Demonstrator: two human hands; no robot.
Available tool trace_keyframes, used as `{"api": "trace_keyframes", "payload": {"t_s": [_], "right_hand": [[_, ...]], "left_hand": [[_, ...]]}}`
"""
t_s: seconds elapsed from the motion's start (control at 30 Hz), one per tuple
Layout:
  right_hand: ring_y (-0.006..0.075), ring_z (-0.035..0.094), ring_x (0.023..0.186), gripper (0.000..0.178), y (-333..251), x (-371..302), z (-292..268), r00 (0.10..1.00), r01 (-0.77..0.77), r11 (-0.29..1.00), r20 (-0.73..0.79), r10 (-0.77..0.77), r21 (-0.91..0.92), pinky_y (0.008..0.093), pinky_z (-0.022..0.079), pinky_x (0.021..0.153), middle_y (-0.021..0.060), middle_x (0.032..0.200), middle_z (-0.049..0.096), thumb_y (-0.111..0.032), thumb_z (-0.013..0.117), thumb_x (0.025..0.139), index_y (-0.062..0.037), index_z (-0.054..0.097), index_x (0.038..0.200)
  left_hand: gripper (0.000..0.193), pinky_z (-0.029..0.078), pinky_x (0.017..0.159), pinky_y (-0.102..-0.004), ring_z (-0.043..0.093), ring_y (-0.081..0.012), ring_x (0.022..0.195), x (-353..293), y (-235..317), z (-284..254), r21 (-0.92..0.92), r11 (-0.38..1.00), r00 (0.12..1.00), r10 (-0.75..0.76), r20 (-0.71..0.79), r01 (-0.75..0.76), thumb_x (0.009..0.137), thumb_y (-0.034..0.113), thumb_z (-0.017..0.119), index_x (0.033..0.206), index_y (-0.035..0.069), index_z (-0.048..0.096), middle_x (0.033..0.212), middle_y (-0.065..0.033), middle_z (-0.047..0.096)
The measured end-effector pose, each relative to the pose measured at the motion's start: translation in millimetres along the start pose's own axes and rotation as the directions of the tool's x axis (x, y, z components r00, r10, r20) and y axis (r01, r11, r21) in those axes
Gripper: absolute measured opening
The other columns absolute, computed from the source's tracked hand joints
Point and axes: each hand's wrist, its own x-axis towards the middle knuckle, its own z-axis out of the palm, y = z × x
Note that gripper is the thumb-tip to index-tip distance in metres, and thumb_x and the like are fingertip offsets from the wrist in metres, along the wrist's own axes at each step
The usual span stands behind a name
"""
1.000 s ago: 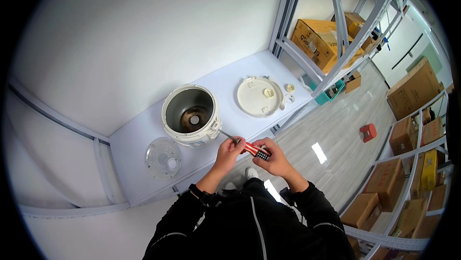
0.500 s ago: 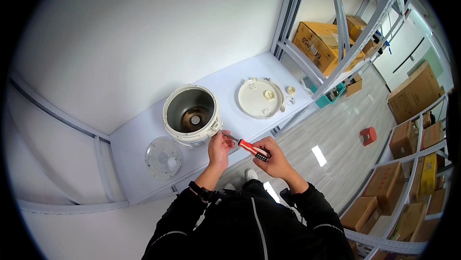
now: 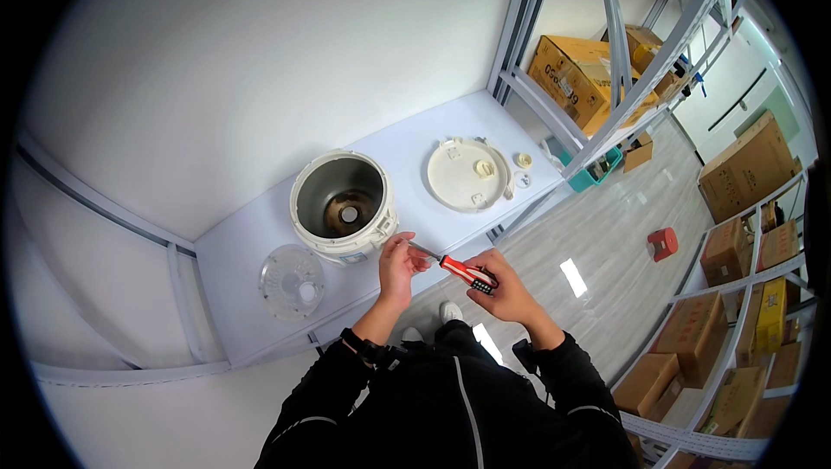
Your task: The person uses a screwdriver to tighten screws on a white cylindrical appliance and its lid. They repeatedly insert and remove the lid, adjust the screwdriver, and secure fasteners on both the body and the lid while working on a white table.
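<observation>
- Right hand [image 3: 506, 292] wraps the back of the screwdriver [image 3: 467, 273]'s red, white and black handle; a firm yet relaxed hold there seems best for turning or tilting it.
- Left hand [image 3: 398, 274] has its fingers up beside the metal shaft; whether they pinch it I cannot tell. A light touch would probably steady the shaft without binding it.
- The screwdriver slants by the front edge of the tabletop [image 3: 411, 149], handle toward the person, shaft toward the cooker body [image 3: 346, 176]. The tip is hard to make out among the fingers, so keeping it in sight looks wise.
- The cooker body stands open and upright near the front edge; its wall is best not knocked by hand or shaft.
- Toward the left end lies the clear disc [image 3: 292, 282]; toward the right end, the white lid [image 3: 452, 179]. Both forearms should ideally stay clear of them.
</observation>
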Motion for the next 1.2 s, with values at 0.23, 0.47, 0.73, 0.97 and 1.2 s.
{"api": "trace_keyframes", "payload": {"t_s": [0.23,0.47,0.73,0.97,1.2], "right_hand": [[0.0305,0.064,0.107,0.053,16.5,-7.6,-9.8,0.989,-0.142,0.989,0.023,0.143,-0.029,0.0384,0.056,0.092,0.0138,0.119,0.055,0.006,0.073,0.086,-0.0055,0.065,0.137],[0.0350,0.065,0.099,0.041,45.0,8.0,-30.2,0.976,-0.202,0.959,0.036,0.213,-0.198,0.0411,0.056,0.086,0.0156,0.110,0.058,-0.004,0.074,0.078,-0.0024,0.068,0.118],[0.0326,0.067,0.091,0.025,68.9,69.5,-52.5,0.979,-0.164,0.961,0.079,0.186,-0.224,0.0403,0.055,0.081,0.0154,0.099,0.065,-0.008,0.076,0.083,-0.0035,0.065,0.105],[0.0228,0.065,0.110,0.055,83.2,130.0,-3.0,0.923,0.151,0.961,0.315,-0.221,0.233,0.0358,0.053,0.094,0.0122,0.131,0.061,0.004,0.065,0.089,-0.0055,0.057,0.142],[0.0196,0.066,0.108,0.071,82.9,159.7,32.6,0.881,0.203,0.925,0.353,-0.316,0.321,0.0344,0.058,0.088,0.0121,0.139,0.059,0.006,0.063,0.090,-0.0091,0.047,0.157]], "left_hand": [[0.026,0.057,0.070,-0.0291,0.076,-0.0186,0.076,1.0,-8.2,11.8,0.075,0.996,0.998,0.057,0.010,-0.057,0.113,0.027,0.057,0.117,0.004,0.067,0.097,-0.0123,0.077],[0.030,0.059,0.079,-0.0316,0.075,-0.0194,0.084,6.7,-7.8,27.8,0.235,0.961,0.989,0.150,-0.001,-0.146,0.113,0.025,0.060,0.117,-0.003,0.068,0.104,-0.0152,0.078],[0.018,0.058,0.080,-0.0306,0.072,-0.0177,0.086,-5.3,-19.7,21.6,0.375,0.831,0.855,0.494,-0.156,-0.411,0.108,0.007,0.055,0.117,0.000,0.069,0.101,-0.0119,0.075],[0.039,0.042,0.057,-0.0268,0.044,-0.0088,0.066,-26.7,-37.2,-21.0,0.118,0.890,0.750,0.437,-0.498,-0.440,0.086,-0.007,0.043,0.114,0.003,0.069,0.082,-0.0015,0.054],[0.037,0.033,0.053,-0.0230,0.039,-0.0057,0.061,-39.2,-4.7,-7.5,0.036,0.927,0.752,0.325,-0.573,-0.373,0.093,-0.003,0.047,0.122,0.003,0.070,0.081,0.0027,0.052]]}}
